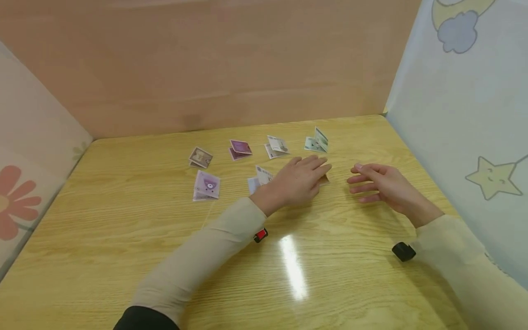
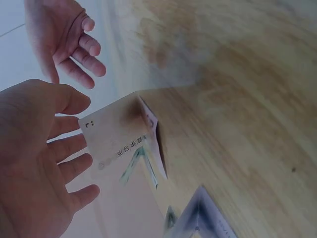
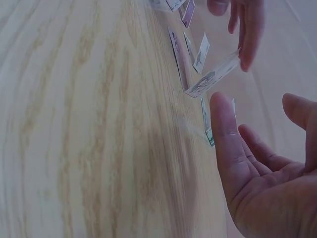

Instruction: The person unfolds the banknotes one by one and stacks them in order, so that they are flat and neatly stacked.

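Note:
In the head view, my left hand (image 1: 294, 181) reaches over a folded paper note, a brownish corner (image 1: 325, 179) of which shows past the fingers. The left wrist view has this folded note (image 2: 116, 134) with its pale flap raised and printed with small characters. The left fingers lie loosely straight right at the flap's edge. In the right wrist view, the left fingertips (image 3: 246, 54) are at the top of the raised flap (image 3: 215, 74). My right hand (image 1: 383, 188) hovers to the right of the note, fingers apart and holding nothing.
Four folded notes form a back row: brown (image 1: 200, 157), magenta (image 1: 240, 148), grey-white (image 1: 277, 146) and green (image 1: 316, 141). In front stand a purple note (image 1: 206, 186) and a bluish one (image 1: 260, 178) partly behind the left wrist. Walls border the wooden table (image 1: 123, 229).

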Tool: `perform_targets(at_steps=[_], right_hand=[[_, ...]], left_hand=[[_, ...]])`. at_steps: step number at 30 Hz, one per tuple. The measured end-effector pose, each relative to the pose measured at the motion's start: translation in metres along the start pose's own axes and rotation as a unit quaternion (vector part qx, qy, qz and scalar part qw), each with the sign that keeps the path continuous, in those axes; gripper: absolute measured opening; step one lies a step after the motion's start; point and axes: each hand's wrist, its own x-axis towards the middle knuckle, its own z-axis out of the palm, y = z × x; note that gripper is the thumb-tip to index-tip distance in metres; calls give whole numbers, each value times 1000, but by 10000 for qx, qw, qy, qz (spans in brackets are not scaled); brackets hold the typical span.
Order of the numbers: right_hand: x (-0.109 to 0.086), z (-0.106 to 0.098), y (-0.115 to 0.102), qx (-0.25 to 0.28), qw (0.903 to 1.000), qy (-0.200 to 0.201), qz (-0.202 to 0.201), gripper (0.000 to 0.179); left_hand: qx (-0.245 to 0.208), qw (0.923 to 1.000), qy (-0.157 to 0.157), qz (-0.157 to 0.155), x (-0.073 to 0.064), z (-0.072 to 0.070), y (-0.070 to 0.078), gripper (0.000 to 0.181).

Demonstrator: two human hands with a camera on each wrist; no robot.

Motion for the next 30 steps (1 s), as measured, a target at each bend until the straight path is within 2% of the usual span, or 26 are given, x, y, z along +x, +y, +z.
perform_targets(at_steps=[9,16,21,30], right_hand=[[3,-1,-6,-20,10000,-70,-38,67],[15,1,-13,-156,9998,-62,57,72],[30,5,-18,-367,9992,-18,160,72],[62,12,-22,-706,9969,-77,335,65]], left_hand=[[330,9994,76,5,-13,9,0,45],[6,9995,-288,-104,-22,16,3,42],[-36,9984,-551,-80,-24,22,6,41],[-76,9970,-776,13,-23,26,8,38]])
